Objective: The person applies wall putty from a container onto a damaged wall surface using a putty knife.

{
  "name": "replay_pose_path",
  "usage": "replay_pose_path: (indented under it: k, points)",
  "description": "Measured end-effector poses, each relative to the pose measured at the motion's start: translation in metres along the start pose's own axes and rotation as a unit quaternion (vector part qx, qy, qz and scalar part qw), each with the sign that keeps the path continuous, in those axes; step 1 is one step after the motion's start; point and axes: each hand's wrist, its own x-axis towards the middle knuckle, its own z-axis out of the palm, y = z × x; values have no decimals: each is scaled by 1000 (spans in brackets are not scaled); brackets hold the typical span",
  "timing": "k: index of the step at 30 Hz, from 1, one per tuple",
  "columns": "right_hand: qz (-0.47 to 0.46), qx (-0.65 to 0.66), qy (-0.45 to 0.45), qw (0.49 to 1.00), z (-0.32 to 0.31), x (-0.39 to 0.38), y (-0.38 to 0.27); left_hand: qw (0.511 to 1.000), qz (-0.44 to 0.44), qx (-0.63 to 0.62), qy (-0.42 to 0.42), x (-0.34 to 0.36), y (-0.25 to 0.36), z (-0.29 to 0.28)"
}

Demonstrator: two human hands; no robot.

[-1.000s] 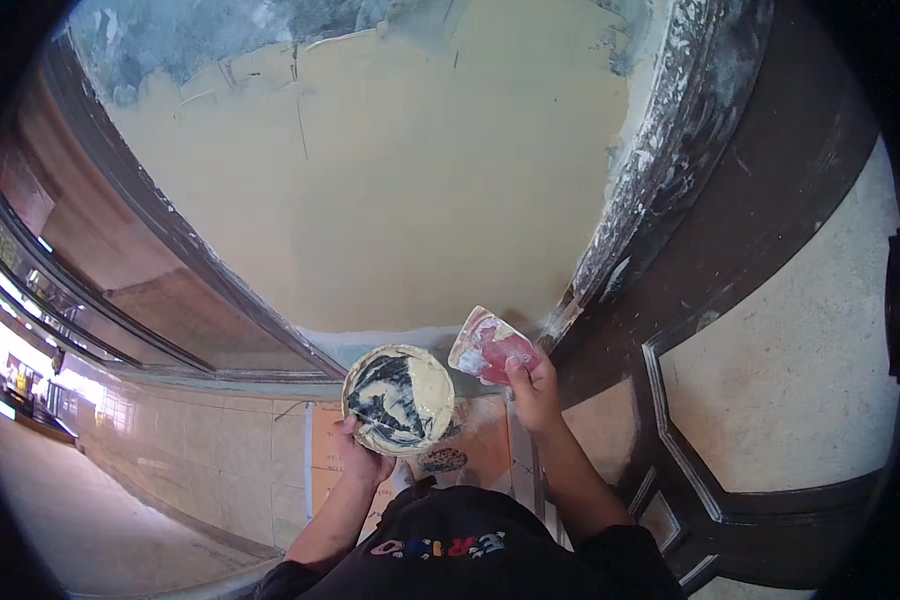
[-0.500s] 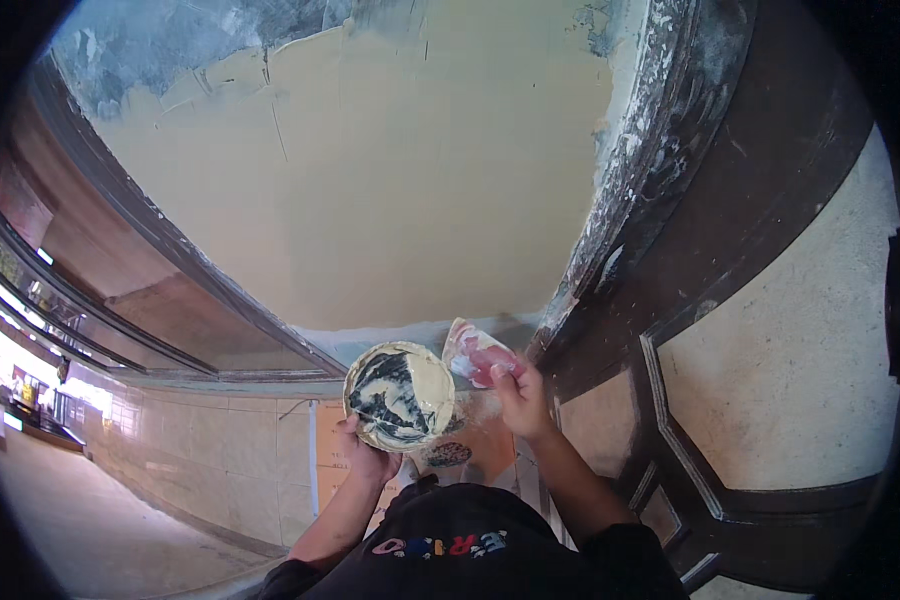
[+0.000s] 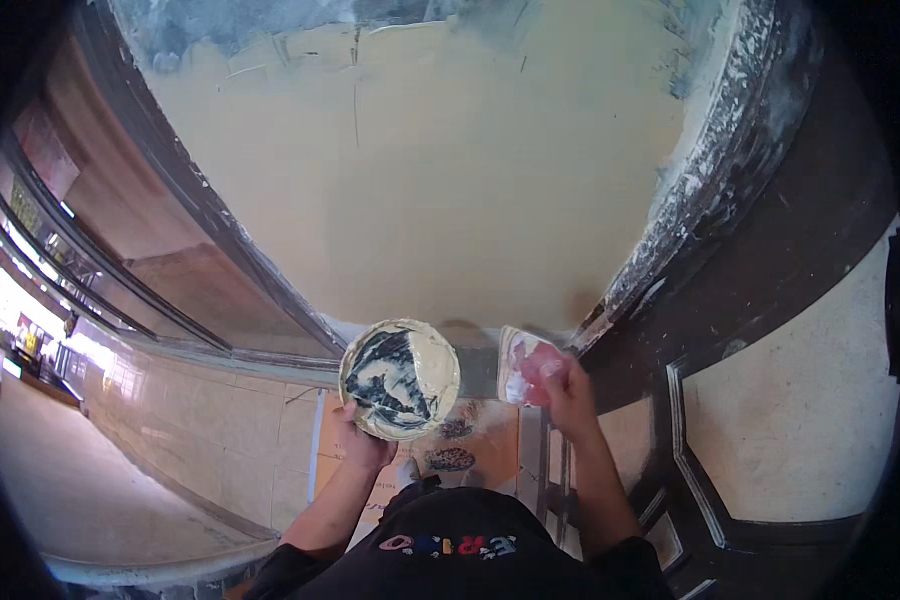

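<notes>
- left hand (image 3: 362, 447) has its grip pinched on the lower rim of a round dark pan (image 3: 400, 379), fingers curled beneath it and the thumb at the edge; the pan is held up facing the camera, smeared with cream putty (image 3: 432, 368) over a black inside.
- below and between the two hands, an orange-brown patch of floor (image 3: 485, 430) with dark spots shows beyond the pan.
- right hand (image 3: 568, 390) has its grip closed around a pink scraper (image 3: 523, 363), whose pale, putty-coated blade points left toward the pan, just beside it but apart from its rim.
- above both hands, a wide cream plastered wall (image 3: 440, 190) fills the view, with grey unfinished patches along its top.
- to the right, a dark curved frame (image 3: 730, 200) speckled with white borders the wall.
</notes>
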Motion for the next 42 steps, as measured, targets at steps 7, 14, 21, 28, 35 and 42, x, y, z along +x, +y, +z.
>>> replay_pose_path:
  k: [7,14,21,28,35,42]
  points:
    - [-29,87,-38,995,23,0,-56,998,-6,39,-42,0,-11,-15]
    - [-30,54,-75,995,51,4,-64,998,-11,60,-26,-3,-17,-8]
    - [-38,8,-67,997,57,10,-70,994,11,96,-51,-4,-35,-30]
    - [-27,-30,-49,998,68,5,-60,965,113,220,-90,-9,-21,17]
    - [-34,-17,-102,994,61,10,-49,953,113,255,-117,-8,-20,24]
    - [-51,-31,-122,991,60,11,-59,962,69,241,-105,-2,-30,7]
